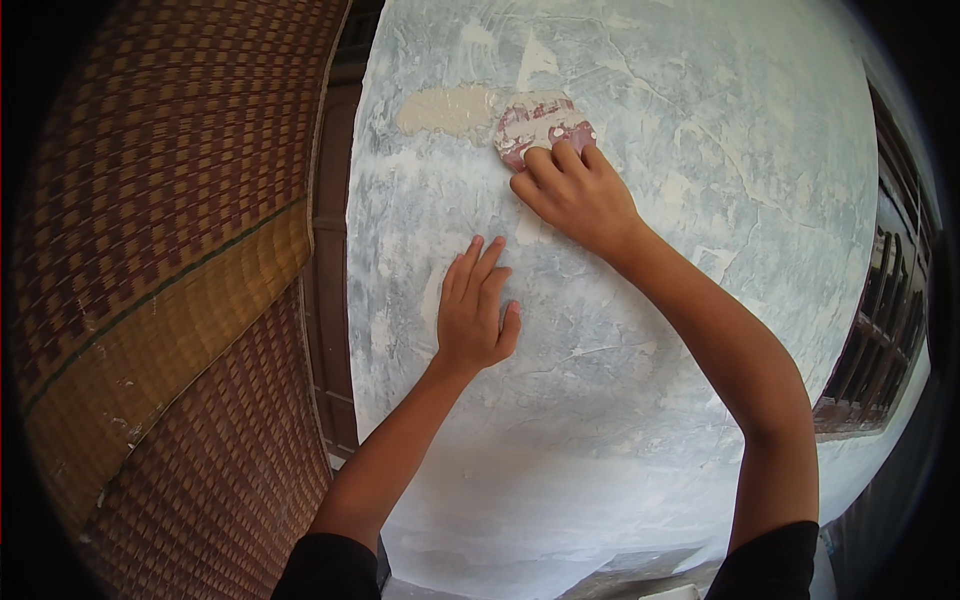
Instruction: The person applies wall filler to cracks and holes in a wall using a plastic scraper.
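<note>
My right hand point(585, 195) grips a rounded, reddish flat scraper point(515, 130) by its lower edge. Beige putty is smeared across the scraper's face, and it lies against the upper part of a patchy grey-white wall point(620, 300). Just left of the scraper, a band of beige putty point(440, 110) spreads over the wall. Lower down, my left hand point(475, 310) is held open with its fingers stretched upward, at or close to the wall; whether the palm touches cannot be made out. Nothing is in that hand.
A woven brown-and-tan mat point(180, 200) hangs along the left side, with a dark wooden frame point(335, 250) between it and the wall. At the right is a window with dark bars point(880, 320). A pale object point(672, 594) shows at the bottom edge.
</note>
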{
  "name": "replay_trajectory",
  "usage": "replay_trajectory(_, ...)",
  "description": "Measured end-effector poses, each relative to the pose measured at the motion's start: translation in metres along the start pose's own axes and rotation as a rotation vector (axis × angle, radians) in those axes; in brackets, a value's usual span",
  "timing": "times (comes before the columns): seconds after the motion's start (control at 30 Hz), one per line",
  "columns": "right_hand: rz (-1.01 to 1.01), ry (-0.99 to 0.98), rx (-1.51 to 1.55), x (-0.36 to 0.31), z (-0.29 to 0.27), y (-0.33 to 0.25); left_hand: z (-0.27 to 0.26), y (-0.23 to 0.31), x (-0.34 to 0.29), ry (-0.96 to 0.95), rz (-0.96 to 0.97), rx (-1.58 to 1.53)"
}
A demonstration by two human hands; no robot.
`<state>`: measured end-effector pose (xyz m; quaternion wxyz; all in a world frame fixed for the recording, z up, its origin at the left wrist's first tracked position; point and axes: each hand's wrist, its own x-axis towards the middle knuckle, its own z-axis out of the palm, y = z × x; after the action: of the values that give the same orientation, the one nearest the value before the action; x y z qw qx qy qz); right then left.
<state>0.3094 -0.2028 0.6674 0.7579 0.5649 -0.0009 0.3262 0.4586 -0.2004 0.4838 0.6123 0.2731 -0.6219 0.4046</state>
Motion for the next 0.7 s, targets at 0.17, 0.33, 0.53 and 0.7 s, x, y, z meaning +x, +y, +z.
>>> replay_trajectory(0.17,-0.045,-0.046,0.047,-0.001,-0.001,-0.009,-0.001,0.0,0.0,0.014,0.006,-0.004)
replay_trajectory(0.33,-0.059,-0.126,0.095,-0.011,-0.008,-0.019,0.002,0.002,-0.001,0.022,-0.021,0.002)
replay_trajectory(0.53,0.037,-0.092,0.159,-0.018,-0.041,-0.016,-0.001,0.004,0.001,0.027,-0.025,0.008)
replay_trajectory(0.7,0.369,0.0,0.335,0.019,-0.066,0.015,0.002,0.002,-0.002,-0.004,-0.03,0.027)
